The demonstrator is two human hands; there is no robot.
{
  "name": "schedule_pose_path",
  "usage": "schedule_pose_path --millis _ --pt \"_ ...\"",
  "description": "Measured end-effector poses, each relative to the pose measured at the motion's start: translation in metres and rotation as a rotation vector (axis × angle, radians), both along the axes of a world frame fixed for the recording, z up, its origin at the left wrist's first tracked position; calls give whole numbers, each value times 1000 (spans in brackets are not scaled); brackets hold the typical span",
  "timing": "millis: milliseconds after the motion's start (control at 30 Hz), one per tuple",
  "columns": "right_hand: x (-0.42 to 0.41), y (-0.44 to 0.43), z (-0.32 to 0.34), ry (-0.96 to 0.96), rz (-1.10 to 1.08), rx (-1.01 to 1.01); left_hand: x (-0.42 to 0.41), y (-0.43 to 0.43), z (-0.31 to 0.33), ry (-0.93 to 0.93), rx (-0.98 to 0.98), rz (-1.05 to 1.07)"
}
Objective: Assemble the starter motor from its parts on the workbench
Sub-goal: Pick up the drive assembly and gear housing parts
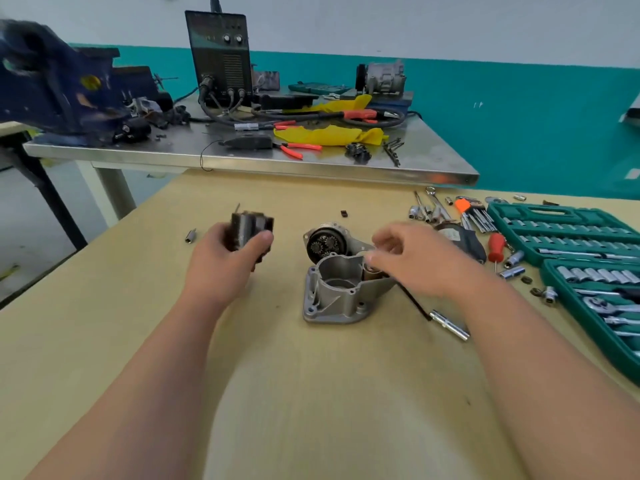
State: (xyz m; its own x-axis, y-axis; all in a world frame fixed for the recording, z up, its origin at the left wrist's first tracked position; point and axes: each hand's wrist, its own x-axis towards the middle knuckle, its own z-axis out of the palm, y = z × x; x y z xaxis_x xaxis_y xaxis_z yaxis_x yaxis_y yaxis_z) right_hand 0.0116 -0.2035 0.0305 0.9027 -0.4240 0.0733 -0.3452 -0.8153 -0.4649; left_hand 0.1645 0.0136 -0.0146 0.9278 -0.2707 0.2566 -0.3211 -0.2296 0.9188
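Head cam: my left hand [225, 259] gripping dark motor core [250, 232], left of gray housing [341, 292] sitting mid-counter [311, 393]. Right hand [414, 259] over housing's right edge, fingers curled, too blurry to tell if holding anything.

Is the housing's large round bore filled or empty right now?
Empty: inside the housing, bare wall and floor show; the left hand holds the dark part away from it.

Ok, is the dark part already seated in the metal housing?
No, the left hand grips the dark part, apart from the metal housing.
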Motion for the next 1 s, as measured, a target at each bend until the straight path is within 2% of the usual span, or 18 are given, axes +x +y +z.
schedule_pose_path --millis 33,133,233,367,433,500,567,633,700,800,833,900,1000 --pt "1 5 -3 67 -9 -94 3 1 -5 -9 101 32" --pt "9 23 -7 105 -106 -417 3 -4 -15 -65 345 31" --pt "16 33 -5 118 -164 -509 3 -8 -18 -130 430 2" --pt "20 32 2 104 -159 -419 4 -11 -19 -153 519 -71" --pt "18 25 11 -27 -144 -274 2 -12 -17 -209 534 -62" --pt "20 24 22 -225 -103 4 -7 -13 -9 -288 312 -50" --pt "32 35 29 -270 28 191 -18 -15 2 -319 80 -170" --pt "46 50 29 -234 161 310 -27 -19 6 -302 88 -315" --pt "58 53 27 -291 162 335 -27 -20 3 -314 158 -323" --pt "69 34 25 -400 -57 249 -20 -16 2 -310 149 -222" --pt "74 27 21 -366 -108 218 -17 -15 3 -324 188 -201" --pt "88 22 12 -180 -137 134 -12 -16 0 -351 338 -234" --pt "110 28 5 106 -140 82 -11 -19 -11 -399 704 -280"
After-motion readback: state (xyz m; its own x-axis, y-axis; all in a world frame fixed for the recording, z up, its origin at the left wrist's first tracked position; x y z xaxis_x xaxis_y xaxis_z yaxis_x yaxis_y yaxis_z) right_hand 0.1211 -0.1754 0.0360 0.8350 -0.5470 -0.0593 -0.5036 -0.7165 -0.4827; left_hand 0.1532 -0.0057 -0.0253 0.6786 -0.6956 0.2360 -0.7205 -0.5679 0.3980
